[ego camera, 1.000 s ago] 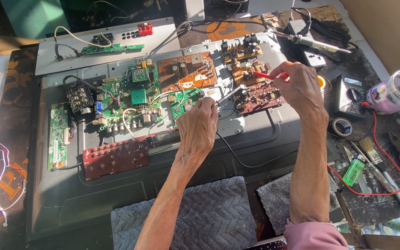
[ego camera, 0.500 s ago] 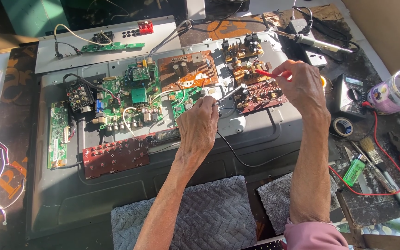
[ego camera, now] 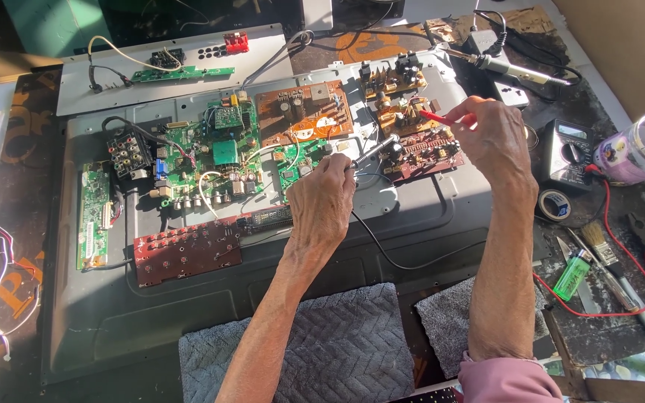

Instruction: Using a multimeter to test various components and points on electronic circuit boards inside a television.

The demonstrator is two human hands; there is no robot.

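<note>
— Both hands sit almost where they were half a second ago; only the right hand (ego camera: 490,138) has edged a touch toward the brown boards, the red probe (ego camera: 442,118) with it.

— And the left?

— Left hand (ego camera: 322,201) is closed around a black probe (ego camera: 375,151), thumb and fingers clamped on its handle, the tip angled up and right onto the dark red board (ego camera: 427,153) at the right side of the metal back panel (ego camera: 427,201). A black lead (ego camera: 397,254) runs from under that hand, down across the panel and off to the right.

— What does the right hand grip?

— The red probe, pinched between thumb and fingertips; its point aims left at a small brown board (ego camera: 404,112) just above the dark red one. The two hands are apart, the probes near each other but not touching.

— What else lies about?

— A green main board (ego camera: 218,157) left of centre, an orange-brown board (ego camera: 304,112) beside it, and a long red strip board (ego camera: 188,250) lower left. A multimeter (ego camera: 570,153) rests on the bench right of the panel — a red lead (ego camera: 599,298) loops down from it. Close by: a roll of tape (ego camera: 558,203), a green lighter (ego camera: 572,275), a paintbrush (ego camera: 606,257), and a soldering iron (ego camera: 516,71) at the top. A grey towel (ego camera: 337,343) lies under the left forearm.
</note>
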